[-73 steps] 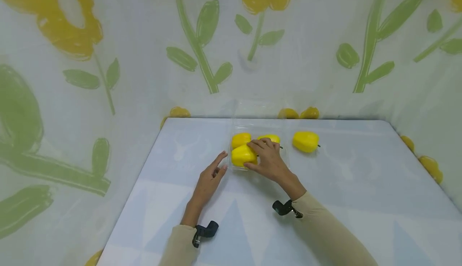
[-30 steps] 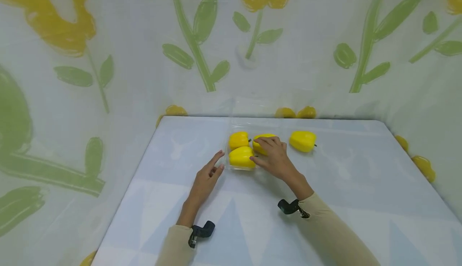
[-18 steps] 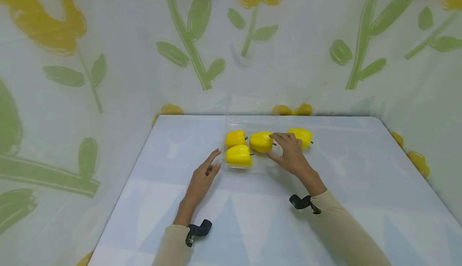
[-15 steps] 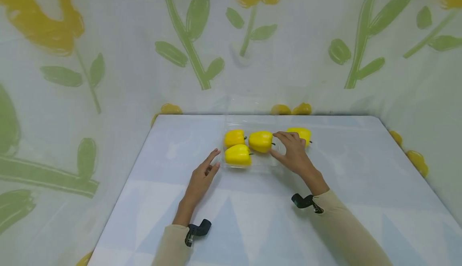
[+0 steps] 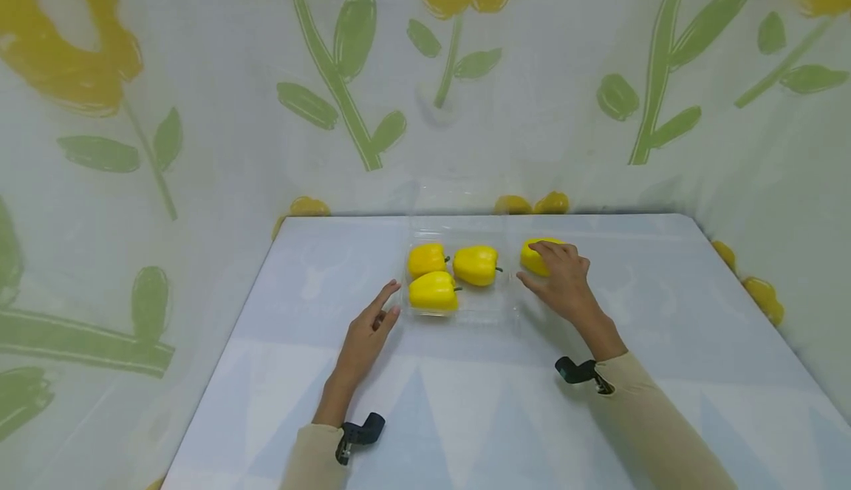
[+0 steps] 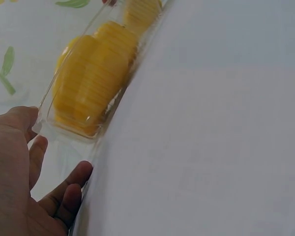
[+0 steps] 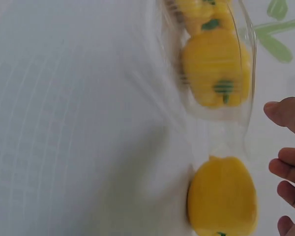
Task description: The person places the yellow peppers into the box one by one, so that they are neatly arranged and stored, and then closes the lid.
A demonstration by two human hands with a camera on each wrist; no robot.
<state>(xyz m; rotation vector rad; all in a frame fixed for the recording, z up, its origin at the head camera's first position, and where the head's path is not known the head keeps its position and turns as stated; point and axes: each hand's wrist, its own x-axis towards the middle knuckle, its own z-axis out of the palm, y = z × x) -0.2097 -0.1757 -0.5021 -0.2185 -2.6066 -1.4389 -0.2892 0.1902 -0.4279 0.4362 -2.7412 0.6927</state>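
A clear plastic clamshell box [image 5: 488,304] stands near the table's far edge, its see-through lid [image 5: 459,198] raised at the back. Inside lie three yellow bell peppers: one at the back left [image 5: 426,260], one at the front left [image 5: 433,292] and one toward the right [image 5: 476,265]. My left hand [image 5: 362,342] is at the box's left side; in the left wrist view a fingertip meets the rim. Outside, to the right, lies another yellow bell pepper [image 5: 532,259], partly hidden behind my right hand [image 5: 566,283]. The right wrist view shows those fingers spread and apart from that pepper [image 7: 222,196].
The pale table [image 5: 425,401] has a triangle pattern and ends just behind the box. A flower-print sheet [image 5: 532,106] hangs behind and at both sides. Each wrist wears a small black camera, the left one [image 5: 362,431] and the right one [image 5: 578,372].
My right hand first settled the front-left pepper, then touched the right one in the box, let go and moved right to the loose pepper. The left hand has stayed beside the box.
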